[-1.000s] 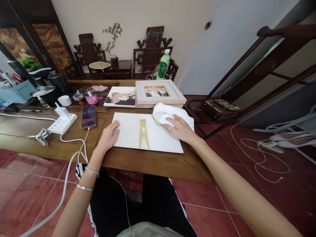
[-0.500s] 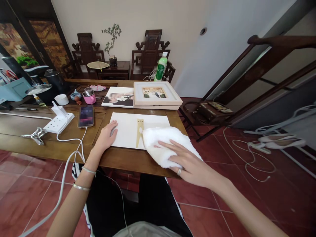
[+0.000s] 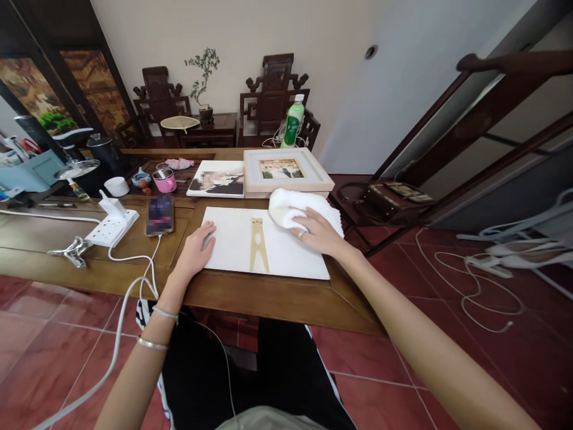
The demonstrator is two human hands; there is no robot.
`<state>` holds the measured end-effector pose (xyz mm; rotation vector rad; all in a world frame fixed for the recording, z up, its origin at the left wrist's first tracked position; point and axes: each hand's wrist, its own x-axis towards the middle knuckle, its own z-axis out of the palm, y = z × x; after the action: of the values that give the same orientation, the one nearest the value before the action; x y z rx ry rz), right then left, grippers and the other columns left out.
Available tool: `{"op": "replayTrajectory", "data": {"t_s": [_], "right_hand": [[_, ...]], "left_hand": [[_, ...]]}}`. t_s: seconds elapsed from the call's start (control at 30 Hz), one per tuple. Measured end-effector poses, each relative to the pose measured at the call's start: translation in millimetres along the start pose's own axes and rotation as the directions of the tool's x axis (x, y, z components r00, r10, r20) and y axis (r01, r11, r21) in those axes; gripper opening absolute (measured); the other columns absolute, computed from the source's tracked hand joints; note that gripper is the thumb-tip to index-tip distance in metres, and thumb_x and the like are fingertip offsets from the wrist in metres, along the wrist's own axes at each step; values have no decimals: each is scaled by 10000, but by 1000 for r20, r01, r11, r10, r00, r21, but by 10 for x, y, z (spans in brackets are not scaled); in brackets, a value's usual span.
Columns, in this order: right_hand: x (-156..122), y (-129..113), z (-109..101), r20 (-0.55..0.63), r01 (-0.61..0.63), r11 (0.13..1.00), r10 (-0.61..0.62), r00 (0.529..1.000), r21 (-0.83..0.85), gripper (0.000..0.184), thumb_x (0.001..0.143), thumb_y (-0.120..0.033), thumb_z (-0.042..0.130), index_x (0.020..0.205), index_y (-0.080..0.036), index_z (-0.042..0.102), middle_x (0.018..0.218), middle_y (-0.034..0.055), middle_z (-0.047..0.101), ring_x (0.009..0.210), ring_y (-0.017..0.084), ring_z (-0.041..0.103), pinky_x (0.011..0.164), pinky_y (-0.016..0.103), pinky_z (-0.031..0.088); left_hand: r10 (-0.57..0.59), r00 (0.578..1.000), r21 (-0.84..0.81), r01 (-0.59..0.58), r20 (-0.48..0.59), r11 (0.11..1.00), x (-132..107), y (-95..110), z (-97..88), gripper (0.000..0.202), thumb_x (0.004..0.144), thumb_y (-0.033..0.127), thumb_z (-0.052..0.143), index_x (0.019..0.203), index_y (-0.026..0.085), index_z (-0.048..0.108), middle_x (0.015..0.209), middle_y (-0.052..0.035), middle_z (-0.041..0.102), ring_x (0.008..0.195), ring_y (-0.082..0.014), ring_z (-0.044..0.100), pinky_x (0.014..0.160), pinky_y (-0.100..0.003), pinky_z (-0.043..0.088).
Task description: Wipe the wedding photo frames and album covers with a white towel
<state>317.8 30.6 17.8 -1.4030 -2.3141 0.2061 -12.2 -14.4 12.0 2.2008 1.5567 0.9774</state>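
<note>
A white panel (image 3: 228, 251) lies flat on the wooden table, with a tan forked stand leg (image 3: 258, 239) at its middle. My left hand (image 3: 197, 248) rests on the panel's left edge, fingers extended and thumb apart, holding nothing. With my right hand (image 3: 320, 233) I grip a fluffy white cloth (image 3: 286, 206) pressed on the panel's upper right part. The cloth covers that corner and touches or nearly touches the framed picture (image 3: 308, 164) behind it. Beside that frame lies a photo panel (image 3: 215, 179) showing people.
Left on the table (image 3: 233, 298) are a phone (image 3: 160, 215), a white power strip (image 3: 111, 230), a metal piece (image 3: 74, 251), a pink cup (image 3: 165, 181) and a white cup (image 3: 116, 186). A green bottle (image 3: 293, 122) stands behind the frame. White cables hang over the front edge.
My right hand has moved the cloth away from me, from the panel's near right corner to its far right part. The whole forked leg now shows. My left hand stays on the left edge.
</note>
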Motion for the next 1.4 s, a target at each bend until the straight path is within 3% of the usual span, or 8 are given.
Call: {"op": "replayTrajectory", "data": {"t_s": [0.17,0.37,0.67,0.83,1.03,1.17,1.3,1.4], "right_hand": [[-568,-468,-109,0,191,981,-191,982,-13,228,842,-199,480,884,-141,697,1356,187,529,1282,303,461,1112,531,279],[-1034,-912,-457,190,242,967,-254,948,85,228,874,-227,474,858,-202,700,1316,127,578,1266,292,476,1042,514,387],[-171,-394,-149,193,-49,995,31,981,90,310,895,-322,457,1111,-202,644,1318,83,583,1344,340,364,1044,512,353],[284,-530,96,45,-85,994,82,996,62,301,921,-237,380,1054,-166,641,1237,110,630,1334,320,381,1092,551,234],[-145,-1080,194,42,113,989,-118,992,99,314,867,-150,413,1082,-122,639,1352,172,532,1398,338,250,1101,616,167],[-600,-1374,61,122,327,925,-354,927,195,297,758,-80,499,979,-163,681,1436,139,453,1420,310,192,1124,616,117],[-673,-1356,-38,190,485,846,-525,830,220,279,744,-102,545,976,-170,685,1425,135,469,1411,277,232,1143,570,134],[-467,-1184,-25,170,472,862,-501,849,182,267,790,-131,534,1015,-155,676,1390,169,500,1382,258,313,1145,523,193]], "left_hand": [[16,1000,6,-16,-9,1000,-1,6,8,362,874,244,456,1166,105,620,1332,-151,566,1294,-239,480,1124,-412,335],[12,1000,10,-12,-5,1000,4,3,7,371,874,246,455,1166,86,620,1326,-170,566,1290,-244,484,1121,-411,340],[18,1000,7,-17,-10,1000,5,-3,5,378,873,243,457,1171,76,619,1323,-174,567,1288,-245,486,1124,-409,334],[13,1000,3,-13,-14,1000,4,-14,11,379,870,248,460,1172,85,620,1325,-168,568,1287,-243,488,1122,-406,335],[8,1000,27,-8,-1,1000,4,-8,15,415,868,255,445,1223,91,585,1341,-157,556,1303,-243,468,1127,-416,322],[16,1000,36,-17,26,999,5,3,9,444,881,267,423,1277,109,546,1378,-143,523,1330,-246,433,1133,-438,303],[32,998,60,-35,63,998,4,5,-4,445,903,277,394,1283,100,543,1420,-159,471,1347,-251,408,1129,-453,301],[31,997,68,-36,72,997,0,0,-4,442,911,270,378,1294,114,534,1433,-152,456,1356,-250,394,1132,-461,290]]}}
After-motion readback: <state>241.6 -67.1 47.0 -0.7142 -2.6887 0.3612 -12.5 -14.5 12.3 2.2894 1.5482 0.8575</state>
